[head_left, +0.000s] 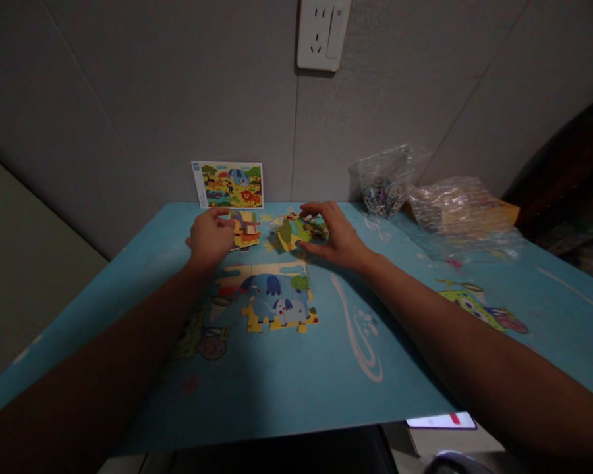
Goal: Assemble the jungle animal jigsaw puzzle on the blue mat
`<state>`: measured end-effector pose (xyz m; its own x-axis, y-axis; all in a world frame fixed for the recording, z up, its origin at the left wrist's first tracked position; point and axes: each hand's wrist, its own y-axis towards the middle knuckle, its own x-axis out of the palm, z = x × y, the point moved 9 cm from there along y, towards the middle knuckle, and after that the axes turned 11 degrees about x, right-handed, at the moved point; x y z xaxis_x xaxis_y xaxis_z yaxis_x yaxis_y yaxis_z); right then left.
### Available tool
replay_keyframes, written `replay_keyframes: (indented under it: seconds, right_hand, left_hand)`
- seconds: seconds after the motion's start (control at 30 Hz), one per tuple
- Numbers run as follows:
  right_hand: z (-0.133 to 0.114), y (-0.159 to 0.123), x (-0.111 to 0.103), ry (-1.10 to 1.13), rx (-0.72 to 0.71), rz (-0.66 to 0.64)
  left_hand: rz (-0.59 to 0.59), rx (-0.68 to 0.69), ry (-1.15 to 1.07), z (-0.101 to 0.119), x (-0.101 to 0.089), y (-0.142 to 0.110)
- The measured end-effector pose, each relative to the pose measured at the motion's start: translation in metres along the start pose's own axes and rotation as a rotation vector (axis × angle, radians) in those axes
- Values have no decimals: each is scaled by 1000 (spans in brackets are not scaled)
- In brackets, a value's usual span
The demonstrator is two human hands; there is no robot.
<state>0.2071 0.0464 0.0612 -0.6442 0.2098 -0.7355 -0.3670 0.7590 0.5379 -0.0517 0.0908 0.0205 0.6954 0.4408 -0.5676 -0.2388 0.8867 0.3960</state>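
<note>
My left hand is closed at the left edge of some jigsaw puzzle pieces in yellow, orange and purple. Its fingertips are partly hidden. My right hand curls its thumb and fingers round more loose puzzle pieces, mostly green and yellow, which look lifted or tilted. In front of both hands lies a joined puzzle section showing blue elephants, its lower edge uneven with tabs. Behind my left hand, a reference picture card of animals leans against the wall.
A clear plastic bag with dark contents stands at the back right. Beside it lies crumpled clear wrapping over something orange. The blue patterned table meets the wall, under a socket. A lit phone sits below the front edge.
</note>
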Motion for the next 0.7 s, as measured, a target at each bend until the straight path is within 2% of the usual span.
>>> replay_keyframes:
  seconds: [0.07,0.13,0.2,0.27,0.33,0.4,0.53,0.6,0.7]
  right_hand:
    - [1,0,1,2,5,2]
    - [-2,0,2,8,2,2]
    - [-9,0,3,27,-24,9]
    - [-17,-1,3,45,-56,2]
    - [-17,0,5,30,-54,-25]
    - [-5,2,4,-39,14,-27]
    - [48,2,-5,-239,311,57]
    - [72,-1,-2,-291,448,25]
    - [87,-5,6,-320,523,-36]
  left_hand:
    - [-28,25,185,3,-4,-1]
    - [-12,158,262,22,-7,-4]
    - [-22,359,203,49,-3,-13]
    - [-145,518,53,71,12,-25]
    - [-284,588,-71,80,28,-36]
    - [-315,563,-123,76,35,-38]
    - [-191,363,-78,46,29,-22]
    - [-145,276,-7,33,22,-14]
    - [-104,214,144,21,14,-6]
